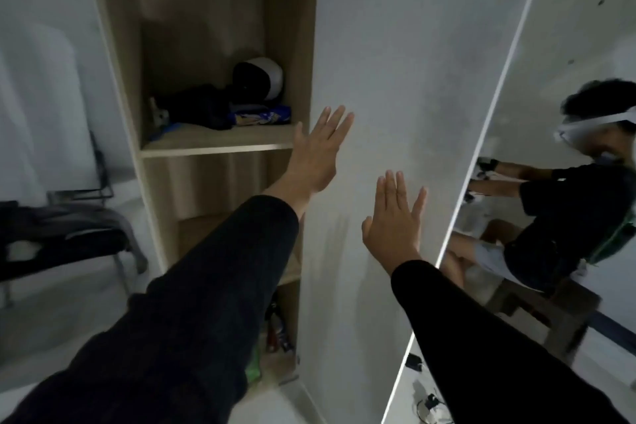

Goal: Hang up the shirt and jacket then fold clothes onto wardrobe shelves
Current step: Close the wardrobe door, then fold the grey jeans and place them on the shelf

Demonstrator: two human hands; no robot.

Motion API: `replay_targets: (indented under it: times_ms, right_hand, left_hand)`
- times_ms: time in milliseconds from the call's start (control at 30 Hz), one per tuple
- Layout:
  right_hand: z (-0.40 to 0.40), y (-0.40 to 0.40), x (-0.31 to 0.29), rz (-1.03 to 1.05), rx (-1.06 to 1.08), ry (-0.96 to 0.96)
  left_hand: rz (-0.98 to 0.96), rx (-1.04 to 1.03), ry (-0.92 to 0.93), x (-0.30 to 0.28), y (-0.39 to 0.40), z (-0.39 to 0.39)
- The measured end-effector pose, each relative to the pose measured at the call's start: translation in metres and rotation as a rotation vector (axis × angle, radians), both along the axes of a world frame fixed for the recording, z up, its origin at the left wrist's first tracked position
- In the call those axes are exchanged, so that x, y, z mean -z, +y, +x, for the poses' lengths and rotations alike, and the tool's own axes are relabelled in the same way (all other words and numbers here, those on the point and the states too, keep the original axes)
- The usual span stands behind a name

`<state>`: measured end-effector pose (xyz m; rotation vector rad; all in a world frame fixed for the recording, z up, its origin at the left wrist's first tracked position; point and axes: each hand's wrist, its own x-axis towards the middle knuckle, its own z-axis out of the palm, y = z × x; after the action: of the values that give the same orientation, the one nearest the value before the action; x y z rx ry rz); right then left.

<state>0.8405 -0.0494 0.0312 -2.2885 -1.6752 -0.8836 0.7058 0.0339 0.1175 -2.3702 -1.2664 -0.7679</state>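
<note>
**Both hands flat on the wardrobe door, no clothes put away yet**

Nearest the camera, two dark sleeves reach forward to the white wardrobe door (395, 86), which serves as the landmark here. The right hand (395, 227) lies flat against the lower part of the door, fingers straight and slightly spread, holding nothing. The left hand (318, 151) is also flat with straight fingers, at the door's left edge and a little higher; its grip is spread too, with nothing pinched. Whether the palms press hard or only touch cannot be told.

Left of the door, the open wooden compartment (220, 27) shows a shelf (213, 143) carrying a dark bundle (203, 107), a white and black helmet-like object (261, 77) and a blue packet (265, 115). Nothing on it looks like a neatly folded garment, and no hanger or hung shirt or jacket is visible in this part. Lower down in the compartment sit some small colourful items (277, 327), too blurred to name.

Further left of the door, well apart from it, a chair (103, 217) holds a heap of dark and grey clothes (58, 231), probably the garments to be handled.

Right of the door, a mirror (568, 113) reflects a seated person.

My judgement: the task is at its very beginning or at a door-moving step; hanging and folding both appear still to be done.
</note>
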Motion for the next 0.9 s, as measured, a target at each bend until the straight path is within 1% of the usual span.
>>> replay_targets:
  times_ms: [67,133,233,333,433,567,667,800,900]
  right_hand:
    - [-0.033,0.004,0.0,-0.065,-0.085,-0.019]
    - [-0.07,0.006,-0.002,-0.089,-0.186,-0.005]
    - [-0.135,0.006,-0.01,-0.097,-0.353,0.067]
    - [-0.205,-0.001,-0.018,-0.093,-0.532,0.088]
    - [-0.279,-0.018,-0.023,-0.101,-0.718,0.127]
    - [-0.378,-0.055,-0.02,-0.128,-0.91,0.136]
    - [-0.441,-0.09,-0.015,-0.142,-1.074,0.129]
    - [-0.502,-0.139,-0.007,-0.168,-1.241,0.105]
    - [-0.533,-0.174,0.0,-0.221,-1.361,0.063]
  left_hand:
    - [-0.057,-0.104,0.02,0.001,-0.018,-0.042]
    - [-0.1,-0.22,0.021,0.004,-0.033,-0.083]
    - [-0.05,-0.419,0.002,0.014,-0.048,-0.152]
    - [-0.098,-0.572,-0.027,0.015,-0.082,-0.224]
    - [-0.112,-0.733,-0.042,0.018,-0.127,-0.297]
    - [-0.142,-0.975,-0.042,0.03,-0.2,-0.393]
    - [-0.15,-1.155,-0.085,0.036,-0.262,-0.455]
    - [-0.181,-1.372,-0.144,0.045,-0.345,-0.51]
    - [-0.229,-1.522,-0.159,0.054,-0.407,-0.527]
